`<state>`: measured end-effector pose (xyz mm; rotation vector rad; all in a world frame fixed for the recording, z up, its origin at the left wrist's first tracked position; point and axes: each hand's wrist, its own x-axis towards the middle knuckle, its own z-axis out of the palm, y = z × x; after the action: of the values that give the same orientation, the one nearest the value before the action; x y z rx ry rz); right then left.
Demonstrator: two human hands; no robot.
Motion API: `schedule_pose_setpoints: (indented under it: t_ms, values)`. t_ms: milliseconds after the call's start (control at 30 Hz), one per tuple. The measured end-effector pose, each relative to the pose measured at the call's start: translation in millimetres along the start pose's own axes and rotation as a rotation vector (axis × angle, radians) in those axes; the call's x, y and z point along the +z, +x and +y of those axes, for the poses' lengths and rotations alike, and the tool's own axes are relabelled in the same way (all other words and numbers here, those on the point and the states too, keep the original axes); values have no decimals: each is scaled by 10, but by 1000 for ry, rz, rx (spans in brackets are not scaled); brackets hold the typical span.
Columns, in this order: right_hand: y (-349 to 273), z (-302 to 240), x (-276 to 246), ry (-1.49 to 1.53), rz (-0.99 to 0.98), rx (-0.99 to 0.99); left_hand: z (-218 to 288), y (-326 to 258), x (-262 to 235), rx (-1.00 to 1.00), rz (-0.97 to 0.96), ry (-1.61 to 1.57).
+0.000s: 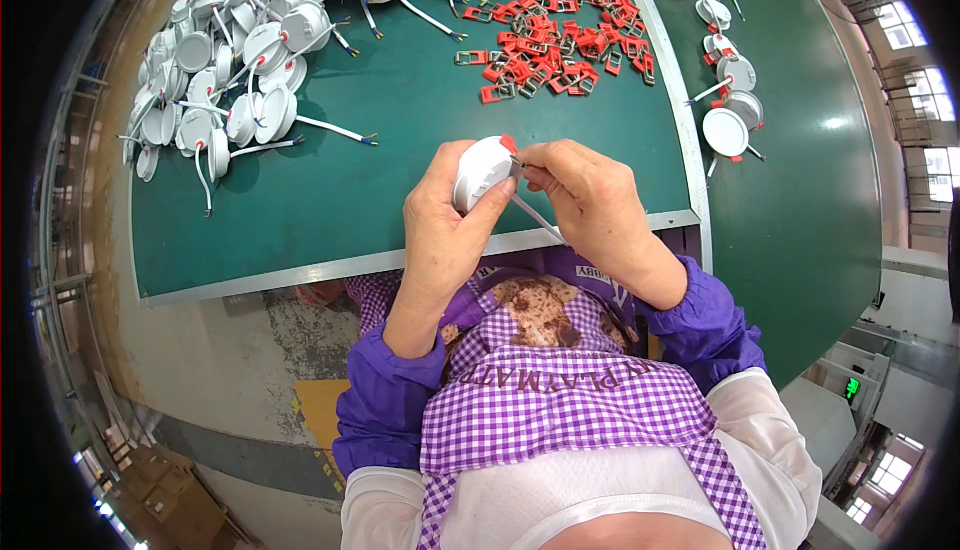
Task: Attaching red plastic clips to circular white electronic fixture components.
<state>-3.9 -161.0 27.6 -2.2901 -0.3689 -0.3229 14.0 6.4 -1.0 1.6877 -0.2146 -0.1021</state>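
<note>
Round white lamp (482,175) sits in the left hand (445,215), fingers clamped around it. Cardboard boxes (170,500), contents unclear, stand far left of these fingers, then heaped lamps (265,50); the right hand (600,198) has fingers together at its edge, red clips (570,45) beyond, more lamps (725,132) rightward.

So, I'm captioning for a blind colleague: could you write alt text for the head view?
The left hand holds a white disc over a green table while the right hand pinches a red clip at the disc's rim. Beyond lie a heap of white discs and, to its right, a pile of red clips.
</note>
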Motion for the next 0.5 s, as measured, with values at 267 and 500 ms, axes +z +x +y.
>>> schedule_pose_setpoints:
  t_ms: [267,500]
  values:
    - [-25,84,54,272,94,27,7,32,-44,18,-75,-130]
    - [-15,30,-312,411,-137,277,218,-9,26,-26,-176,-71]
